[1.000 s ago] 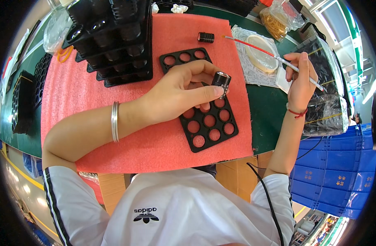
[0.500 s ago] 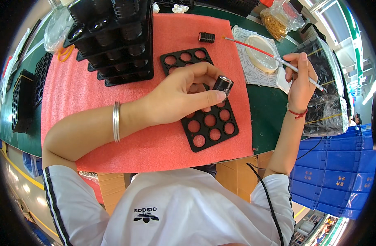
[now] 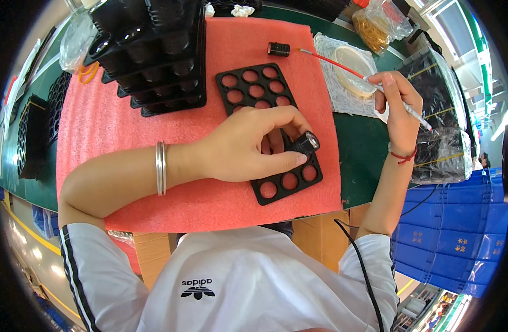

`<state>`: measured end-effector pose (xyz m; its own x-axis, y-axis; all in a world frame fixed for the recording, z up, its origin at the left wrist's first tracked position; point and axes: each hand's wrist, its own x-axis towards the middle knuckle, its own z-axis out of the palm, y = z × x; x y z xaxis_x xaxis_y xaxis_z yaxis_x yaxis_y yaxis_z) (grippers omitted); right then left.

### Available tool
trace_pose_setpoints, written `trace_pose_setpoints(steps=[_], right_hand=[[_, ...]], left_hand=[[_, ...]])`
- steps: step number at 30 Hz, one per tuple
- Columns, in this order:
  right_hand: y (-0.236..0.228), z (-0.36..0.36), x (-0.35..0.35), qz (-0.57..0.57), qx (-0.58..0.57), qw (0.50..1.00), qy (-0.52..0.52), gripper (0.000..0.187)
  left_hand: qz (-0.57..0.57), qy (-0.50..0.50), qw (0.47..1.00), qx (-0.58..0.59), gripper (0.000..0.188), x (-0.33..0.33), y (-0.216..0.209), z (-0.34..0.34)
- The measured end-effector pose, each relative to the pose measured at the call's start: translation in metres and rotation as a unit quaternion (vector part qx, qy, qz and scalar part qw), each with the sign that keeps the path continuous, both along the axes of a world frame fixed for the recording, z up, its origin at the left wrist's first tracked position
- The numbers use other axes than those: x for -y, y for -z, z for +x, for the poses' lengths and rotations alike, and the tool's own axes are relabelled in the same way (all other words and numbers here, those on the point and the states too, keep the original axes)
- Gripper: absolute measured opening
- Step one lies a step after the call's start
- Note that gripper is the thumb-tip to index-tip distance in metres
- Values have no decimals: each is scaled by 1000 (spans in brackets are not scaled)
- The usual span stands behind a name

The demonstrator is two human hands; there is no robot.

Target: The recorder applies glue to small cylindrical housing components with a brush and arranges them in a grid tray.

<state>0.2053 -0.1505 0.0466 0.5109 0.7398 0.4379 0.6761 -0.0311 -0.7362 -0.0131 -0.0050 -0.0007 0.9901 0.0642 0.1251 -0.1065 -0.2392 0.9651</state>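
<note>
A single head-worn fisheye view looks steeply down, close over the red foam mat [image 3: 154, 138] on the green table [image 3: 359, 149], its edges bending toward the dark round rim.

A green worktable [image 3: 360, 145] carries a red foam mat [image 3: 127, 127]; blue crates [image 3: 459, 232] stand at the right

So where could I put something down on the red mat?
Bare red mat lies left of the holed tray, below the stacked black trays. Another strip runs along the near edge. Around the left hand it is crowded.
</note>
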Motion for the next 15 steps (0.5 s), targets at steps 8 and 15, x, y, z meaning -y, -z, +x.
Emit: trace_pose_setpoints(steps=[8,15], right_hand=[[-1,-2,-2,58,-16,998,24,30],[0,5,-1,93,-11,994,48,37]], left_hand=[[106,13,994,33,31,0,3,-1],[116,6,992,41,32,1,4,1]])
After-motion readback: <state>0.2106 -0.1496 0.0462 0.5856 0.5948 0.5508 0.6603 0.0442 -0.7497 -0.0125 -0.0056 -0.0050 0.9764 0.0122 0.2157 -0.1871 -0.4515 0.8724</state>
